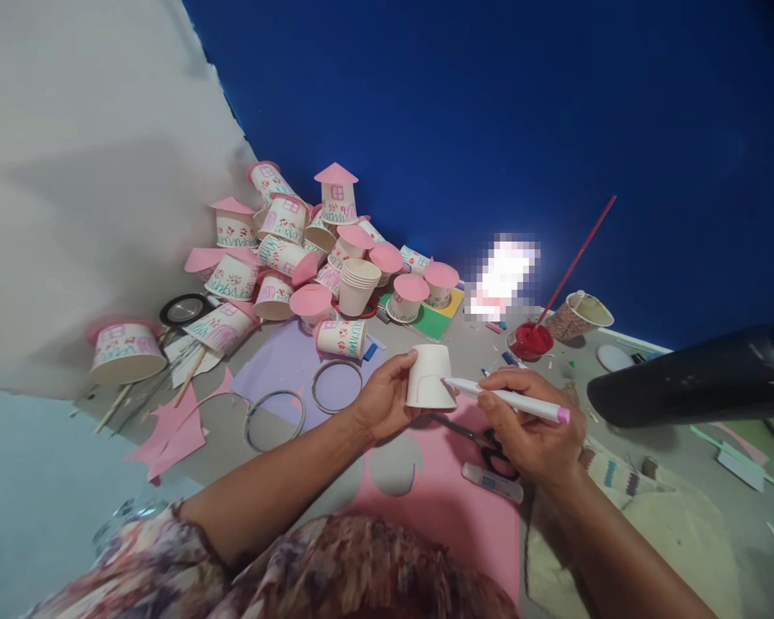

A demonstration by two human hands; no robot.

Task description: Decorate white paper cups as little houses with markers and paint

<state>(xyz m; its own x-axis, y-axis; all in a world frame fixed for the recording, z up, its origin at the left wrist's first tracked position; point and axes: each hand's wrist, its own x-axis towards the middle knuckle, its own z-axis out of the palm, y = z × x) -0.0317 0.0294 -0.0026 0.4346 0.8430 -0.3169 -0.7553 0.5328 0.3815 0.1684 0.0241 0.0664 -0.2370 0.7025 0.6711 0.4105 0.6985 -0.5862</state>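
My left hand is closed around a plain white paper cup, held upside down above the floor. My right hand grips a white marker with a pink end; its tip touches the cup's side. Under my hands lies a pink paper sheet with round holes cut out of it. Black scissors and a glue stick rest on that sheet just below my right hand.
A heap of decorated cup houses with pink roofs fills the back left, with a stack of plain cups. Wire rings, pink scraps, a red paint bowl and a black cylinder lie around.
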